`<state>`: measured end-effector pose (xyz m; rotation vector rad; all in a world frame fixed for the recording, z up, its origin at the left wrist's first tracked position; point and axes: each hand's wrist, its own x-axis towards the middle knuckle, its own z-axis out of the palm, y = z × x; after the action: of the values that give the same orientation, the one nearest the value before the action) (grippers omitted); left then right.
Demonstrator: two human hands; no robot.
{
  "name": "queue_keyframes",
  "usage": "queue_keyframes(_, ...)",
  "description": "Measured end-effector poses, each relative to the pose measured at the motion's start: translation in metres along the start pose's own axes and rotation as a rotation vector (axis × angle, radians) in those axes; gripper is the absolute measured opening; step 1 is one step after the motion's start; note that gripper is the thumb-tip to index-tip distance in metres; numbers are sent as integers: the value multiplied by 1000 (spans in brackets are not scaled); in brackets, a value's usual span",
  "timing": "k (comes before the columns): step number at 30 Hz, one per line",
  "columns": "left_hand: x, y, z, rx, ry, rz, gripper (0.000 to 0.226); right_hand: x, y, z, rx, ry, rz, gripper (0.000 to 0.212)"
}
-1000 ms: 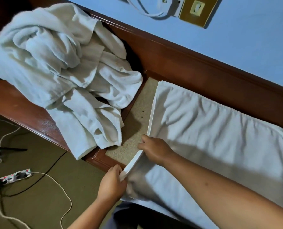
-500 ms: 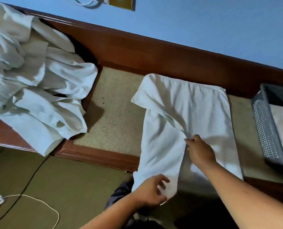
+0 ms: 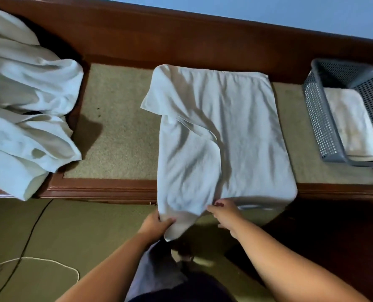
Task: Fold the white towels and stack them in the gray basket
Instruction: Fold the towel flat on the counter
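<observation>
Folding in progress: a white towel (image 3: 235, 131) lies on the table (image 3: 120, 127) just left of the gray basket (image 3: 314, 118), with its far-from-basket side turned over onto itself and its near end drooping off the table edge. The left hand (image 3: 156, 223) grips the hanging corner on the side away from the basket. The right hand (image 3: 227, 214), close beside it and nearer the basket, appears to pinch the flap's near edge between thumb and forefinger. One folded towel (image 3: 351, 123) already sits inside the basket; a heap of unfolded towels (image 3: 28, 101) waits well left of the basket, beyond the working towel. Risks, as I judge them: the flap runs askew and bunches at the far corner, so pressing on now would lock in a crooked fold — it wants squaring first. With this much cloth overhanging, a loosened grip could also let the weight drag the towel toward the floor. Against half a second ago: the right hand sat up on the middle of the towel at the fold line and has since drawn back to the near edge, and the left hand has closed on the corner. The flap lies further over toward the basket, and more of the basket shows.
</observation>
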<state>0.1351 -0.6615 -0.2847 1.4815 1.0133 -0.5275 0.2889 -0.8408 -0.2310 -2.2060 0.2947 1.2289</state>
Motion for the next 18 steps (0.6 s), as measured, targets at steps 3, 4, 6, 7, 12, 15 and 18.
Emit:
queue_keyframes(3,-9,-14,2,-48,-81,-16,30,5,6,16,104,-9,3,18)
queue_keyframes(4,-16,-15,2,-117,-79,-4,37,6,8,21,99,18,-20,22)
queue_keyframes(6,-27,-20,3,-264,-77,10,56,3,9,26,107,50,-66,29)
queue_keyframes(7,-34,-22,4,-313,-84,32,62,0,10,26,120,51,-83,31)
queue_keyframes(12,-57,-24,11,-409,-52,128,66,-17,26,23,305,-126,-97,28)
queue_keyframes(15,-73,-21,18,-443,-10,156,69,-29,40,16,257,-259,-97,26)
queue_keyframes(18,-71,-23,16,-468,3,132,62,-24,36,11,211,-208,-99,52)
